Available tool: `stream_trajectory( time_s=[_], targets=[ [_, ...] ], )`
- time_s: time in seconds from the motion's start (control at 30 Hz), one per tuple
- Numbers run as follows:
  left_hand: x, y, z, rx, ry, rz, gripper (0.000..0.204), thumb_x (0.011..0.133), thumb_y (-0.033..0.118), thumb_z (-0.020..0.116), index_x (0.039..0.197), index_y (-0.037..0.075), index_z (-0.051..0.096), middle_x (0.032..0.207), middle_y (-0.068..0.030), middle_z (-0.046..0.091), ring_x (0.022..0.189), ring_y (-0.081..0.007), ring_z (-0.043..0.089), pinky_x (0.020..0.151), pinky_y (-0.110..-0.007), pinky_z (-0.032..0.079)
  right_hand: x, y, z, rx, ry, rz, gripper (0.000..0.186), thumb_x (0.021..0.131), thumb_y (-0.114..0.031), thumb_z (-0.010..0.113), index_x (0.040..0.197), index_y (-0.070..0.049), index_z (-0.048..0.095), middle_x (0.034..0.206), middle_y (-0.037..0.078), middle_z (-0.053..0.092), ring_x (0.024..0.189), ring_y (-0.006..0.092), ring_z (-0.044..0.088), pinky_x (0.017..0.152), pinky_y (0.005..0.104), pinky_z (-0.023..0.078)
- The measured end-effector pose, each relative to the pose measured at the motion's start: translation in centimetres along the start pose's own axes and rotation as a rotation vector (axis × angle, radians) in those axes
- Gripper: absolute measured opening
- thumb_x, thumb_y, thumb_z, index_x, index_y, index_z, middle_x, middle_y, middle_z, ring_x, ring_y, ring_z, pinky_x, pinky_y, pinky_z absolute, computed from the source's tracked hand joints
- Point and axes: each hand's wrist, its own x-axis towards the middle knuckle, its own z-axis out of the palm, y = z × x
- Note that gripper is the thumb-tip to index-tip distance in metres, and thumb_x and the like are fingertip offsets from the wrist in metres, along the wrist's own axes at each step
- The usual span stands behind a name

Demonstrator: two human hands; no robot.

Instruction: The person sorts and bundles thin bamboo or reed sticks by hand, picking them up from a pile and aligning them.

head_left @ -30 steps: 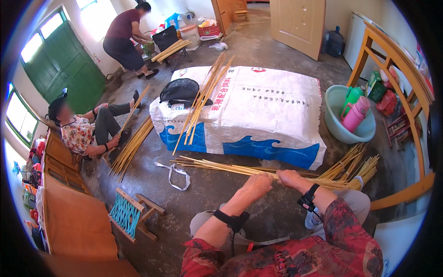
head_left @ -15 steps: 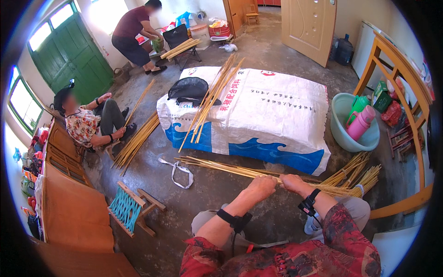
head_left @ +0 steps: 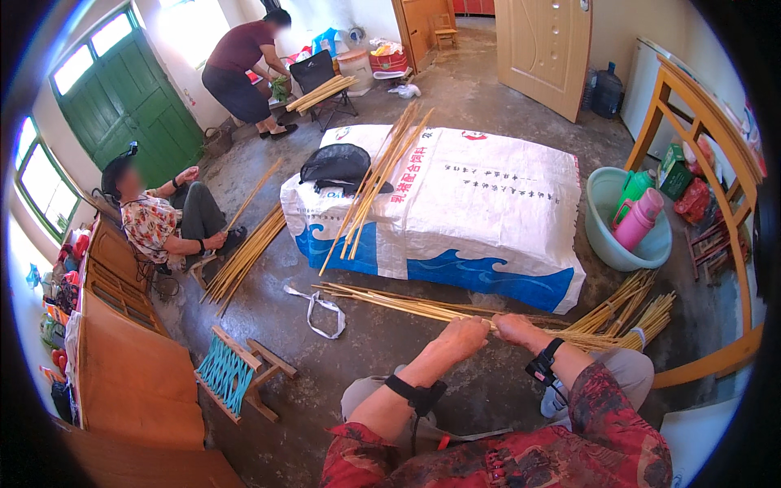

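Observation:
Both my hands close around a bundle of long, thin, straw-coloured stalks [head_left: 399,303] held low across my knees. My left hand [head_left: 462,338] and my right hand [head_left: 518,328] sit side by side near its middle, knuckles up. From my left hand the stalks reach out over the floor; past my right hand their other end runs beside my right knee. My fingertips and whatever lies between them are hidden. Two tied stalk bundles [head_left: 647,319] lie to the right. More loose stalks [head_left: 382,175] rest across a white sack [head_left: 496,191] with a blue wave print.
A white strap [head_left: 329,317] and a blue-corded wooden stool [head_left: 226,372] are at left. A seated person [head_left: 154,211] handles stalks beside a pile [head_left: 248,256]; another [head_left: 240,69] bends near a folding chair [head_left: 316,71]. A basin [head_left: 598,213] with flasks stands right.
My hands keep their grip on the stalks, nearly unmoved. The whole view has shifted slightly. At the back, the bending person's arm and the greenery by it have moved a little.

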Motion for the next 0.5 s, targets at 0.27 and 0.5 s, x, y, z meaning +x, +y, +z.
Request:
stream_trajectory(
  time_s=[0.27, 0.5],
  targets=[
    [-0.1, 0.2, -0.2, 0.025, -0.040, -0.010, 0.026, 0.075, 0.021, 0.056, 0.092, 0.001, 0.052, 0.094, -0.0164, 0.055, 0.092, -0.0321, 0.052, 0.077, -0.043, 0.042, 0.8, 0.1, 1.0, 0.020, -0.012, -0.016, 0.026, 0.077, -0.022, 0.053, 0.093, -0.002, 0.051, 0.089, 0.021, 0.058, 0.088, 0.0354, 0.055, 0.073, 0.0432, 0.043],
    [-0.1, 0.2, -0.2, 0.005, 0.006, 0.003, 0.026, 0.075, 0.022, 0.056, 0.090, 0.002, 0.052, 0.092, -0.0164, 0.055, 0.089, -0.0322, 0.053, 0.075, -0.042, 0.043, 1.1, 0.3, 2.0, 0.028, -0.002, -0.057, 0.025, 0.076, -0.022, 0.054, 0.092, -0.003, 0.053, 0.090, 0.019, 0.058, 0.087, 0.0343, 0.056, 0.072, 0.0435, 0.044]
  ],
)
